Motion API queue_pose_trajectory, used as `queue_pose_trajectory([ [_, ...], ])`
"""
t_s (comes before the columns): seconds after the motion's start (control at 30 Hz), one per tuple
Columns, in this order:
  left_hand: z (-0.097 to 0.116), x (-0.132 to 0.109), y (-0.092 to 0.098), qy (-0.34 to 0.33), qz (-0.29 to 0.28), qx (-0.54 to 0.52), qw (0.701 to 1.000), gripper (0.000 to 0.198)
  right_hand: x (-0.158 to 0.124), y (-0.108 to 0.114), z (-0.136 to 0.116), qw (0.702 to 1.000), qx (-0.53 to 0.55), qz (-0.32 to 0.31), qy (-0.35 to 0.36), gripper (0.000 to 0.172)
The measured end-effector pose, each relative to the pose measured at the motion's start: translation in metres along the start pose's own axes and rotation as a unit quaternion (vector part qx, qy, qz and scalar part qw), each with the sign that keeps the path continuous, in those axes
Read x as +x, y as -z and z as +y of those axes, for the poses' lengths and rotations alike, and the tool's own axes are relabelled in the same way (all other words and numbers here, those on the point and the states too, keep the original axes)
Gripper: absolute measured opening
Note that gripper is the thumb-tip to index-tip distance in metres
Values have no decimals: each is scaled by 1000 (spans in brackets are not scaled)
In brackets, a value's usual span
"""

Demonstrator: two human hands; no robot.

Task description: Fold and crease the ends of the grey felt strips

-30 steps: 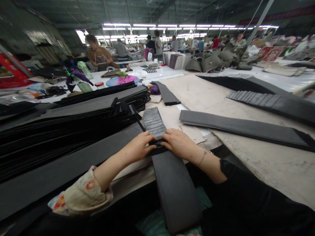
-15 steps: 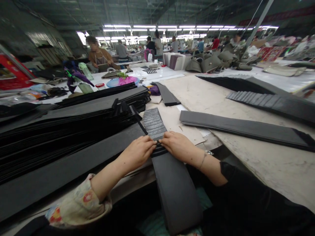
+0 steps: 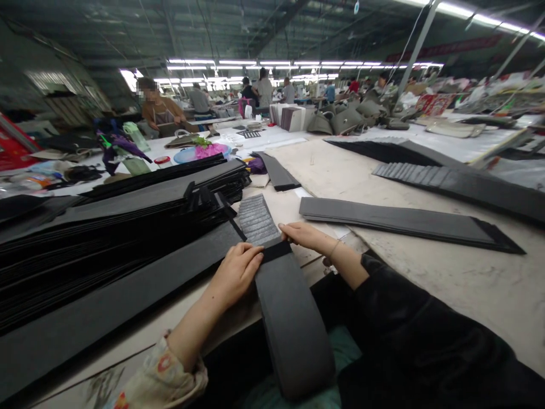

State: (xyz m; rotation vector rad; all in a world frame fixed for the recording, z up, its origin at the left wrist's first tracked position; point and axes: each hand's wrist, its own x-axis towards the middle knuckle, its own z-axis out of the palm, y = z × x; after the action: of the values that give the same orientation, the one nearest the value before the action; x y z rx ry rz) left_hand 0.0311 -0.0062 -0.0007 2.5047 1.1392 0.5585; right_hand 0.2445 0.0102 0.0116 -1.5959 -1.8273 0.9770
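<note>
A stack of dark grey strips (image 3: 293, 318) runs from my lap up over the table edge. At its far end the overlapping ends form a ridged, lighter grey patch (image 3: 258, 220). Just below that patch a black band (image 3: 276, 250) lies flat across the stack. My left hand (image 3: 236, 271) is closed at the stack's left edge, fingertips on the end of the band. At the right edge my right hand (image 3: 305, 236) has its thumb and fingers pinched together beside the ridged patch; anything between them is too small to make out.
A high pile of black and grey strips (image 3: 106, 227) fills the left side. On the board (image 3: 315, 165) to the right lie another strip stack (image 3: 392, 221) and a ridged-end stack (image 3: 451, 184). Farther back, a person in brown (image 3: 159, 111) works near grey bags (image 3: 351, 116).
Several black folds between my hands have become one flat band. My right hand has moved apart from the left, to the stack's right edge. The view has shifted slightly.
</note>
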Motion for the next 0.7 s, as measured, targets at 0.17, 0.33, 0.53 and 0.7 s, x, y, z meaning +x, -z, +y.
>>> queue_pose_trajectory([
  [0.17, 1, -1, -4, 3, 10, 21, 1000, 36, -22, 5, -3, 993, 116, -20, -24, 44],
  [0.33, -1, -1, -6, 6, 16, 22, 1000, 38, -58, -1, 5, 954, 253, -160, -24, 36],
  [0.53, -6, 0, -11, 12, 28, 9, 1000, 38, -61, -6, 5, 965, 238, -92, -57, 44],
  [0.7, -9, -2, -14, 14, 41, -5, 999, 39, -30, 8, -4, 969, 208, -88, -97, 47],
])
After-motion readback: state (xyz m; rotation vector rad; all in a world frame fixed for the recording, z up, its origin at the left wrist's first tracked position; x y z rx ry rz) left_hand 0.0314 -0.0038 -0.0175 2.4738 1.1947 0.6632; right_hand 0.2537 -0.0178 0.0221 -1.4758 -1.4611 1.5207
